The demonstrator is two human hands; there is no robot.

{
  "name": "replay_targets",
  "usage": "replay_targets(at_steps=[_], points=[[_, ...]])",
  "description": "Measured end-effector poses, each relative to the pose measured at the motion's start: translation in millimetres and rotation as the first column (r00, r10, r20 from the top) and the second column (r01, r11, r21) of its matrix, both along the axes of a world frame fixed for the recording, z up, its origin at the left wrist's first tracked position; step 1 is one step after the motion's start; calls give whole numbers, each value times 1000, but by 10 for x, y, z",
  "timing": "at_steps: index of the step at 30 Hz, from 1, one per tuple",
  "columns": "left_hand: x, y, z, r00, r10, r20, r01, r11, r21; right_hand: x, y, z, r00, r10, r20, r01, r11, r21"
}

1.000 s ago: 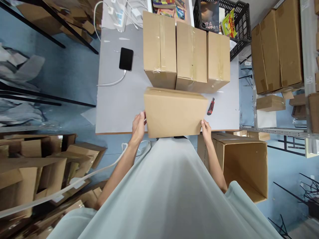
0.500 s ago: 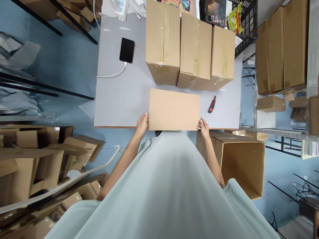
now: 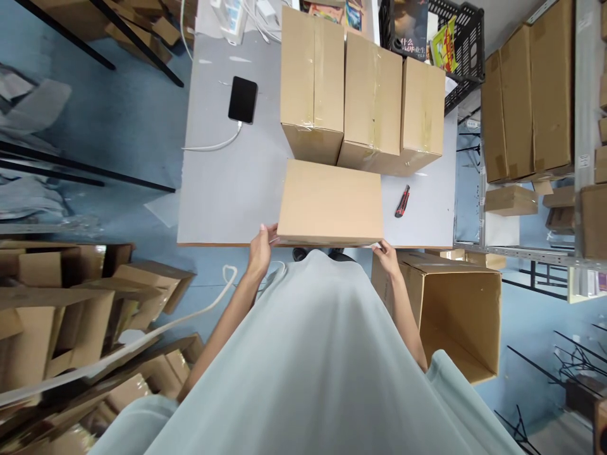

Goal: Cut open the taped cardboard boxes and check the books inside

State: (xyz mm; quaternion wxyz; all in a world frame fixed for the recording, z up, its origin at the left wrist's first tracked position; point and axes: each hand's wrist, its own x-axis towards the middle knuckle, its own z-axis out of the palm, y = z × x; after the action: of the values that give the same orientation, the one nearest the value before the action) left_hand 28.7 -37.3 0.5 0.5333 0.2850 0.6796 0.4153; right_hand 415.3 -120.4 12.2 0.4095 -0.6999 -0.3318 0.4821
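Grey surface [image 3: 227,196] carries three taped boxes [image 3: 372,95]. Before them, left hand [image 3: 260,253] and right hand [image 3: 387,257] clamp one carton [image 3: 332,202] at its near corners.

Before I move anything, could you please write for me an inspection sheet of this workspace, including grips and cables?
Surface: light grey table.
Items handled: one plain carton, at the table's near edge; no tape visible on its upper face.
Clutter: red-and-black cutter, black-screened device, three taped cartons.
Grips: left grip at the plain carton's near left corner, right grip at its near right corner; firmness cannot be told.
Cables: white cable plugged into the device; power strip at the far left.
Surroundings: open cartons to the left; large open carton and metal shelf to the right.
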Motion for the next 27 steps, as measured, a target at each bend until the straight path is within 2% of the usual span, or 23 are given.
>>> replay_targets(at_steps=[2,6,8,10,12,16,21,24,27], points=[[-45,96,157,1000,13,-15,-11,993,114,32,72,230,1000,12,-5,-12,998,67],[-86,269,546,998,5,-64,18,937,349,27,298,709,1000,10,17,-13,970,244],[-89,328,693,994,-17,-112,59,920,387,-3,433,857,999,-3,51,-12,959,283],[-88,364,761,985,-22,-169,89,912,400,-40,554,901,996,-3,91,-23,959,283],[-82,376,749,979,-9,-202,89,918,386,-83,636,853,991,7,133,-41,965,259],[-59,331,614,979,-7,-205,70,950,303,-188,641,657,971,25,239,-73,978,193],[-55,246,467,990,1,-139,47,938,343,-277,514,513,919,-93,383,14,979,203],[-95,253,348,999,4,-39,7,959,282,-197,476,470,915,-82,394,2,980,200],[-141,317,178,998,35,-53,-24,981,192,-6,453,456,935,-41,353,-18,987,162]])
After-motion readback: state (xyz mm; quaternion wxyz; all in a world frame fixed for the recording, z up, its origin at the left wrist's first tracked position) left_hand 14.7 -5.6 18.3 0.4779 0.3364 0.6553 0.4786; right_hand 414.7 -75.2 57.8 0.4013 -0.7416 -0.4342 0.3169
